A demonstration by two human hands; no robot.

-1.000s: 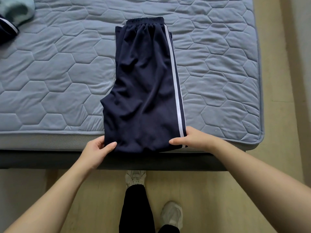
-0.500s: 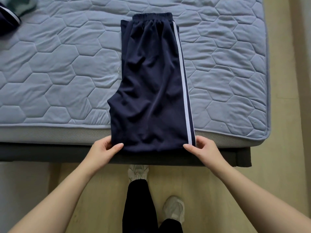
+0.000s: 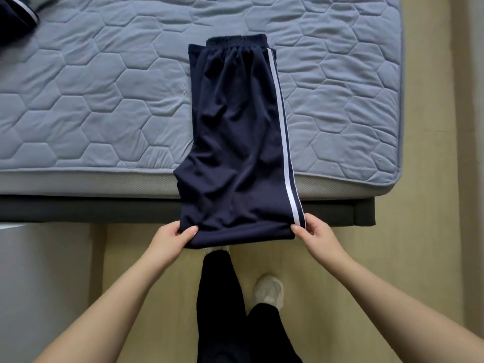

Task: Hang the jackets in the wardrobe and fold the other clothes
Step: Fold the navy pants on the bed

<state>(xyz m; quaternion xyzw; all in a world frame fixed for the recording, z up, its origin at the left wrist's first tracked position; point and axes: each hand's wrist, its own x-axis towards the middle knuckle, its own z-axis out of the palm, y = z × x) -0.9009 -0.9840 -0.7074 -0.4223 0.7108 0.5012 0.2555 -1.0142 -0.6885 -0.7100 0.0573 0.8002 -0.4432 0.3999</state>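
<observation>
1. Your fingers are hidden under the cloth on both sides; only the thumbs show on top. Your left hand (image 3: 171, 241) pinches the near left corner of the navy track trousers (image 3: 235, 142). Your right hand (image 3: 315, 235) pinches the near right corner, thumb just beside the white side stripe (image 3: 281, 121).
2. The trousers lie folded lengthwise at centre frame, with the elastic waistband at the far end on the quilted mattress (image 3: 91, 100). The near end hangs past the mattress edge and the dark bed frame (image 3: 78, 209).
3. Layers in the fold: cannot tell. A second edge peeks out along the upper left side.
4. Upper left corner: a dark garment (image 3: 15, 19) with a pale stripe, cut off by the frame; kind unclear.
5. Lower left: a pale grey surface (image 3: 39, 284), cut off, not identifiable.
6. One light shoe (image 3: 269, 292) shows in full; the other is mostly hidden behind the trousers' hem.
7. Count: one pair of trousers held, one stripe showing, two hands, two shoes, one mattress.
</observation>
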